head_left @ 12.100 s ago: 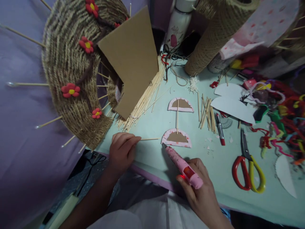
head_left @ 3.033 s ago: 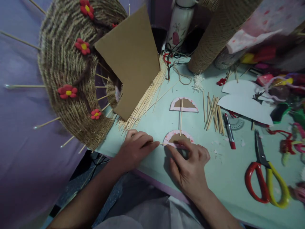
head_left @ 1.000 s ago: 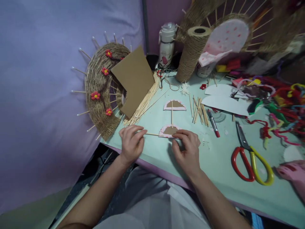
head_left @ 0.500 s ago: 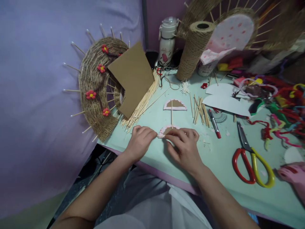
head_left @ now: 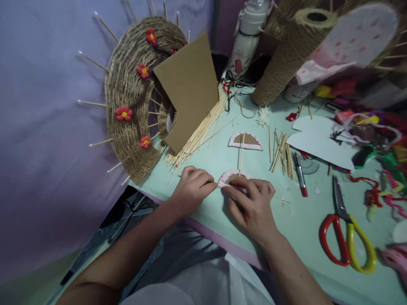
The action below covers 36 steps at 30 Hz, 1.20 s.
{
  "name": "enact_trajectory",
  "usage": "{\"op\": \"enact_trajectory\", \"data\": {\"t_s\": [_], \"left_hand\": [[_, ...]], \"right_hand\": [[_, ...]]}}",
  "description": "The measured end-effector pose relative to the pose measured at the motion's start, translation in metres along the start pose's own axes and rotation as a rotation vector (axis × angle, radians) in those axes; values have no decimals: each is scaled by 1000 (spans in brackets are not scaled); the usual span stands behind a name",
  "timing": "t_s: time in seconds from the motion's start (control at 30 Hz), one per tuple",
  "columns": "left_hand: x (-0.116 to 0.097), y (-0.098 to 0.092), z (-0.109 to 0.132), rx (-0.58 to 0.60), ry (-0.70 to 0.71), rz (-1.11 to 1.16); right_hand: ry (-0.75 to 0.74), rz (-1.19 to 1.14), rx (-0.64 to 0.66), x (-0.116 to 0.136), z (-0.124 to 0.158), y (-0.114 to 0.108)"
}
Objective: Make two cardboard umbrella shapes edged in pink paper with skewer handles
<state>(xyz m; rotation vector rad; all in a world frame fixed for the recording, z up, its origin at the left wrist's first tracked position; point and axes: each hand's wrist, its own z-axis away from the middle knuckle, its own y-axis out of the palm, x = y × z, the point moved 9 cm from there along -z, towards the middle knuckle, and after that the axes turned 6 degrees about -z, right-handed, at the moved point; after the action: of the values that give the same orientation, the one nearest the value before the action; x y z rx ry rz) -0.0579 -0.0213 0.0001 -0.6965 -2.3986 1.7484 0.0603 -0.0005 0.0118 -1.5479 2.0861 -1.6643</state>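
Observation:
A thin stick [head_left: 220, 186] spans the small gap between my hands, at the lower edge of a half-round cardboard piece with a pink rim [head_left: 226, 177]. My left hand [head_left: 193, 189] pinches the stick's left part. The fingers of my right hand [head_left: 252, 203] close on its other end and cover much of the cardboard piece. An upright stick [head_left: 241, 154] joins this piece to a second pink-rimmed half-round piece [head_left: 251, 139] farther up the table.
Short sticks [head_left: 281, 154], a marker [head_left: 300, 174] and scissors [head_left: 345, 226] lie to the right. A stick bundle [head_left: 200, 133], cardboard sheet [head_left: 190, 89] and twine-woven ring [head_left: 127, 84] are at left. Behind stand a bottle [head_left: 244, 46] and twine roll [head_left: 289, 59].
The camera view has shifted, so the table things appear larger and displaced. Both hands keep nearly the same hold at the lower half-round piece.

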Motion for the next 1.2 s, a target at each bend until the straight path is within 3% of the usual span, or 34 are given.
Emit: {"op": "enact_trajectory", "data": {"t_s": [1.2], "left_hand": [[-2, 5, 0, 20, 26, -21]], "right_hand": [[-19, 79, -23, 6, 1, -1]]}}
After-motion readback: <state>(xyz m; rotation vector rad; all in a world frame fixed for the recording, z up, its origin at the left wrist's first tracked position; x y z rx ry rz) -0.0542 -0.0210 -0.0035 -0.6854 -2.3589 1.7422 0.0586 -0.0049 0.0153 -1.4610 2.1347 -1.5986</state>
